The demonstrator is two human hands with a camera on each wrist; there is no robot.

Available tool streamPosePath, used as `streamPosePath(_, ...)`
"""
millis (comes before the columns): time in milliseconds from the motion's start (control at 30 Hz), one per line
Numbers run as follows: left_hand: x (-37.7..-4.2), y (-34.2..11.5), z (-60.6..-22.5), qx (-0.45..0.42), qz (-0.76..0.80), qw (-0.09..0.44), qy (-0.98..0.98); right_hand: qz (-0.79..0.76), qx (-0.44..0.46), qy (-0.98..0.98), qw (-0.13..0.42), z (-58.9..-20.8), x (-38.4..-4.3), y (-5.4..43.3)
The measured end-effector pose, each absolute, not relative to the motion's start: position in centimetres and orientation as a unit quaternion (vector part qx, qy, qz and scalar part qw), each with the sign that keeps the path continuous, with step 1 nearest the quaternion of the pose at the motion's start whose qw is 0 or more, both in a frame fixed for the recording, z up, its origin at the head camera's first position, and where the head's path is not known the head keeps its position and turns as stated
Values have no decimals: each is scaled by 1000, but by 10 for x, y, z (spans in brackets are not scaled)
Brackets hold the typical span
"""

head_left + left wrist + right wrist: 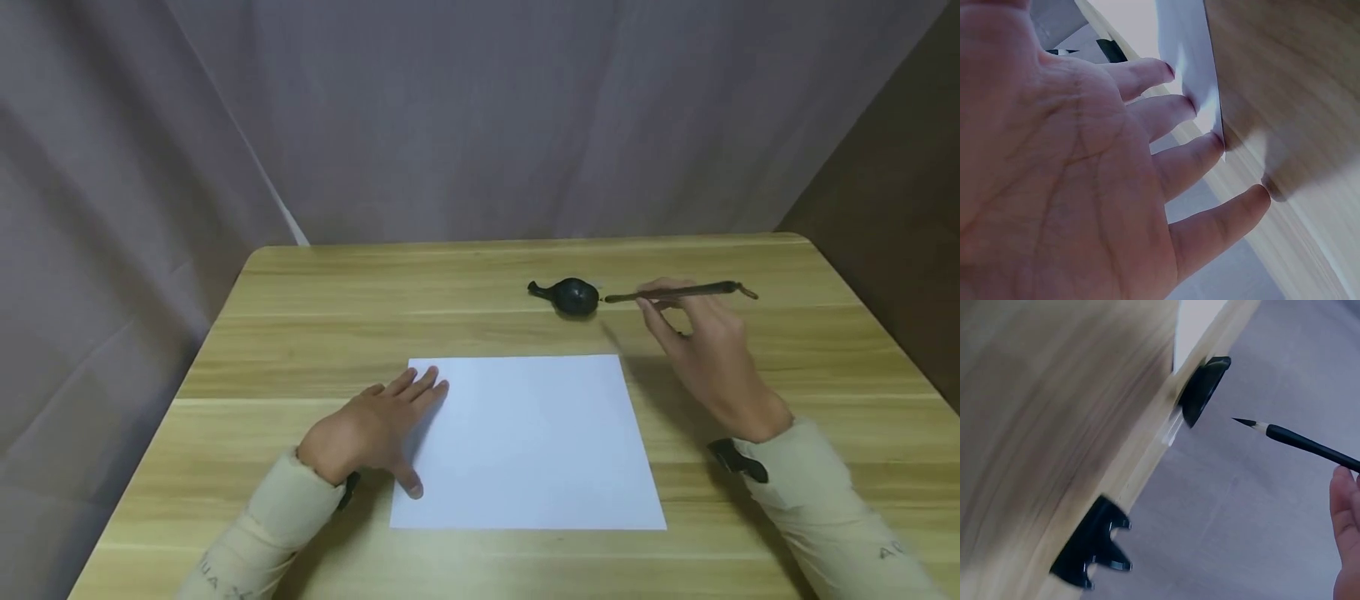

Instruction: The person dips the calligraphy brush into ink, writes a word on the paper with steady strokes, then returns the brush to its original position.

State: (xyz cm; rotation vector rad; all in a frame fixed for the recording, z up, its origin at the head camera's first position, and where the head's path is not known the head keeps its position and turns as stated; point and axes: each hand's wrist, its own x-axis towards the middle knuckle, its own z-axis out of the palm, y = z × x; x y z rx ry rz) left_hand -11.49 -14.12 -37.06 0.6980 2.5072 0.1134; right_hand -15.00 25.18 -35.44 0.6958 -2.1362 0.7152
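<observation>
Above table [300, 321], brush [701, 290] crosswise, tip [1245, 422] leftward

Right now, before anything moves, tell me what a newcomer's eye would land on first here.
Most likely the white sheet of paper, bright and unmarked on the wooden table, with the left hand spread over its left edge. Next would come the brush held in the right hand, its tip pointing toward the black gourd-shaped dish beyond the paper.
</observation>
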Motion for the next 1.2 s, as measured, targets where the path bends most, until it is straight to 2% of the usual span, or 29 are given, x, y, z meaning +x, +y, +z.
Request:
streamPosePath(200,-112,-140,-369,242,33,268,932,330,187,-847,372,-351,-160,239)
streamPosePath(367,-108,-142,-368,235,30,265,935,392,156,-826,373,-351,-169,227)
streamPosePath(633,-100,-145,-370,235,45,267,933,448,126,-822,328,-358,-173,220)
streamPosePath(1200,-100,-144,-367,242,21,276,930,403,131,-848,319,-371,-177,226)
